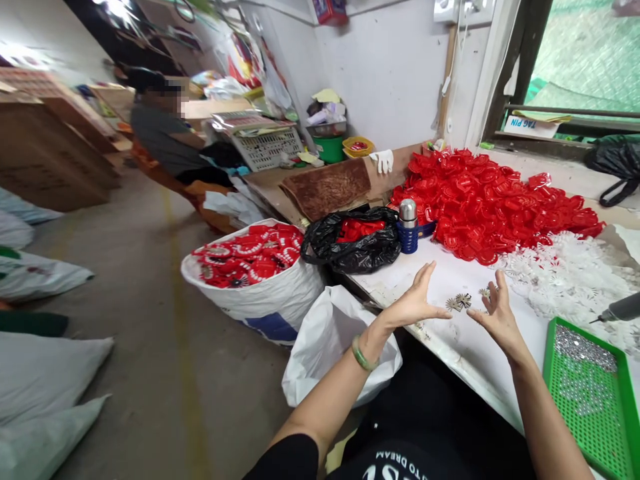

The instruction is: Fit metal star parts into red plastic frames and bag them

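My left hand [419,300] is raised over the table's front edge, thumb and fingers spread, holding nothing. To its right my right hand [497,317] is also raised with fingers apart and nothing in it. Between and just behind them, a few small dark-and-silver fan-shaped metal pieces [459,302] lie on the white tabletop [445,340]. Behind the hands rises a big heap of red plastic pieces [480,200]. White fan-shaped pieces [555,273] are piled in front of it. A green tray [585,400] with small shiny beads stands right of my right hand.
A dark pointed tool [620,309] juts in at the right. A flask [408,227] stands beside a black bag [373,257]. Left of the table are a full white sack [280,310] and an open white bag [320,353]. A person [165,133] sits at the back left.
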A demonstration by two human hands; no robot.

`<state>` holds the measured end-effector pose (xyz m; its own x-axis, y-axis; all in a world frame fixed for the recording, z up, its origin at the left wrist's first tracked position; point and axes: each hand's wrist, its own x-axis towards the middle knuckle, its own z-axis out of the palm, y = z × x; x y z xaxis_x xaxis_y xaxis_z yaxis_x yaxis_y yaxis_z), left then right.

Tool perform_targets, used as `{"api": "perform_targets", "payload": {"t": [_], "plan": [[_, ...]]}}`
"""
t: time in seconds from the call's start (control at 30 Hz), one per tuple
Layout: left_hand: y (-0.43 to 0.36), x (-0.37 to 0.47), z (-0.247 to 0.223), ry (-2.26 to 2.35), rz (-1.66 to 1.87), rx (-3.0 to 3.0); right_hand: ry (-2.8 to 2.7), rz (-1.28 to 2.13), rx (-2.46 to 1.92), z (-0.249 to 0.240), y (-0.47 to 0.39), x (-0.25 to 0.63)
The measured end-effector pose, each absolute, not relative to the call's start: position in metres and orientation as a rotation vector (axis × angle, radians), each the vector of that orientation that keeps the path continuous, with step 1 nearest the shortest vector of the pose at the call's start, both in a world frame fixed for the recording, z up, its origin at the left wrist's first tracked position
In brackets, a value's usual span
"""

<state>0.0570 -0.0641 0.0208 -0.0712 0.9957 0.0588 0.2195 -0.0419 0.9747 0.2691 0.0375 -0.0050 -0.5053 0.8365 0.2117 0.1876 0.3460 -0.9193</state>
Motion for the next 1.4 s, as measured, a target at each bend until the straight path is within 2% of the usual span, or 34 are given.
{"api": "perform_targets", "payload": {"t": [0.17, 0.83, 0.97, 1.1, 1.2, 1.27, 1.4], "plan": [[-0.042, 0.069, 0.032, 1.117, 1.427, 1.018, -1.784, 1.279, -0.883, 0.003, 0.045, 0.260], [-0.001, 0.069, 0.015, 1.048, 1.441, 0.683, -1.553, 1.482, -0.963, -0.002, 0.075, 0.246], [0.002, 0.079, 0.035, 0.996, 1.466, 0.704, -1.533, 1.487, -0.901, 0.017, 0.076, 0.251], [-0.033, 0.083, 0.053, 0.798, 1.452, 0.949, -1.558, 1.329, -0.732, 0.031, 0.052, 0.278], [-0.069, 0.075, 0.030, 0.713, 1.198, 0.975, -1.619, 1.398, -0.660, 0.010, 0.024, 0.305], [-0.086, 0.069, 0.003, 0.817, 1.055, 0.830, -1.637, 1.481, -0.768, -0.012, 0.011, 0.316], [-0.098, 0.068, -0.028, 0.953, 1.164, 0.677, -1.673, 1.531, -0.866, -0.038, 0.002, 0.312]]}}
